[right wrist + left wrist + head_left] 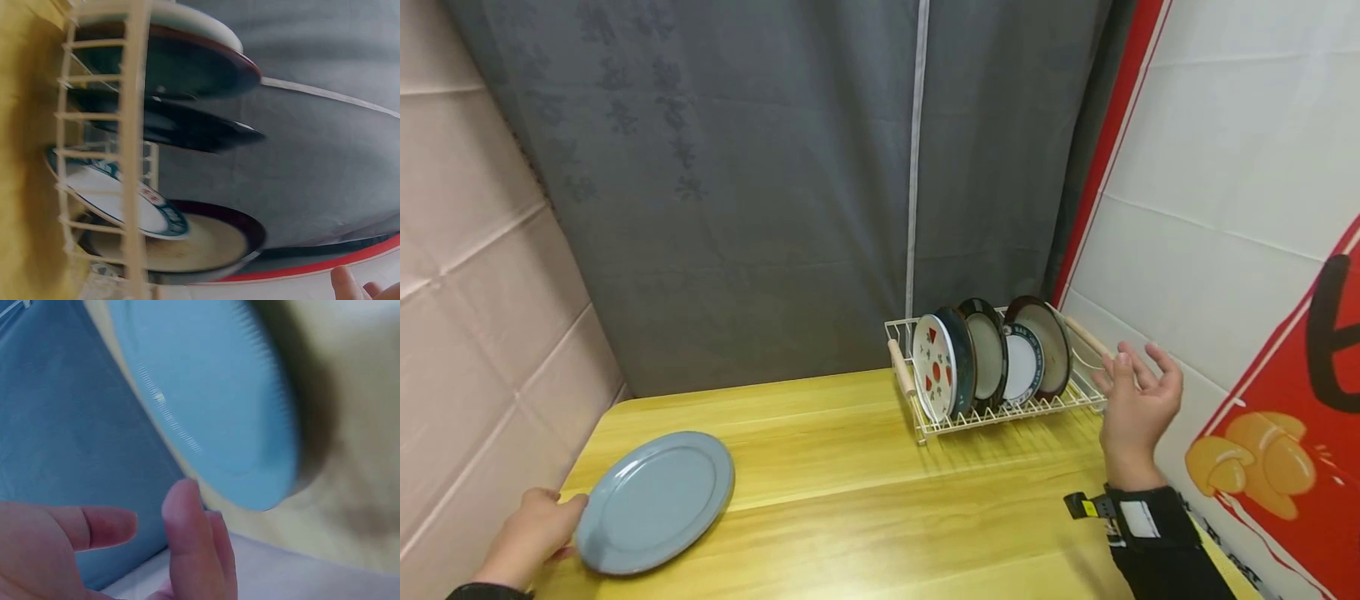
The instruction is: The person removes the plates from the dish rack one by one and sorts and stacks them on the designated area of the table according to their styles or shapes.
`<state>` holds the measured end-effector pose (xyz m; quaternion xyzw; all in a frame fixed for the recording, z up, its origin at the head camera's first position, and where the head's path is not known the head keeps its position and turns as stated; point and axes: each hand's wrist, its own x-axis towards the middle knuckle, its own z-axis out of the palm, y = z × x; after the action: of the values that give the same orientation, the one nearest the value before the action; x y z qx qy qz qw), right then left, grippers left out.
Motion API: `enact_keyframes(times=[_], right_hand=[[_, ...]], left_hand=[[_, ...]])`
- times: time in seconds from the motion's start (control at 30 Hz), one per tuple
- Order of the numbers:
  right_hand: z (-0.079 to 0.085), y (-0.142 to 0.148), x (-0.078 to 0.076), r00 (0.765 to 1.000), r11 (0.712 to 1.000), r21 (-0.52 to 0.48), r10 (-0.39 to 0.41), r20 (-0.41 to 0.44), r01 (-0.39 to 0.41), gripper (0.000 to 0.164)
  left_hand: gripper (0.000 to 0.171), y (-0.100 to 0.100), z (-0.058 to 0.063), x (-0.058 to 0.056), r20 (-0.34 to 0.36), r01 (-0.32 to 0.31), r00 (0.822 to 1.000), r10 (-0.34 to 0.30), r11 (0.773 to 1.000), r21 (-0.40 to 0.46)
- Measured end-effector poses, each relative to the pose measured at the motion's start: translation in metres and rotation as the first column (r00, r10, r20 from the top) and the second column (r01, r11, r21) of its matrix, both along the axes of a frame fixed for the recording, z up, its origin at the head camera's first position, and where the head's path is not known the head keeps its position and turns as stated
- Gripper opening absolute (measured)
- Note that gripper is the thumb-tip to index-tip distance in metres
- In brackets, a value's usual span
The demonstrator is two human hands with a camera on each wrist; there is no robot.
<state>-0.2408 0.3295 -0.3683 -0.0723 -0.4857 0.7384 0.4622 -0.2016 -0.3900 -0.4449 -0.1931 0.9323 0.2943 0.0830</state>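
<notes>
A blue-grey oval-looking plate [655, 502] is at the left of the table, with my left hand [537, 533] close by its left edge. In the left wrist view, the thumb and fingers [194, 537] are spread with a gap between them and hold nothing; the plate's rim [250, 494] is just beyond them. On the right, my right hand [1141, 412] is raised with loose fingers beside a wire dish rack [1000, 418], near its right wooden handle [1086, 337]. Several plates stand on edge in the rack, among them a red-patterned white plate [934, 368] and a dark-rimmed plate [1043, 346].
The yellow wood-grain table [850, 500] runs back to a grey curtain [760, 208]. A pale cloth wall [482, 333] borders the left side. White and red printed cloth [1225, 250] closes off the right.
</notes>
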Motion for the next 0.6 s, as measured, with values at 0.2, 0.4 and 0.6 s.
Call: enact_keyframes(times=[0.2,0.4,0.6], right_hand=[[-0.026,-0.016,-0.002,0.998,0.999,0.037,0.022,0.061,-0.024,0.045],[-0.045,-0.033,-0.004,0.989,0.997,0.059,0.050,0.137,-0.059,0.046],[-0.063,-0.051,-0.008,0.978,0.991,0.070,0.103,0.182,-0.118,0.044]], left_hand=[[0.074,0.012,0.030,-0.015,-0.062,-0.018,0.998,0.020,1.000,0.025],[0.073,0.038,0.059,-0.023,-0.181,0.010,0.983,-0.027,0.996,-0.091],[0.065,0.074,0.075,-0.019,-0.347,-0.007,0.937,-0.025,0.996,-0.088]])
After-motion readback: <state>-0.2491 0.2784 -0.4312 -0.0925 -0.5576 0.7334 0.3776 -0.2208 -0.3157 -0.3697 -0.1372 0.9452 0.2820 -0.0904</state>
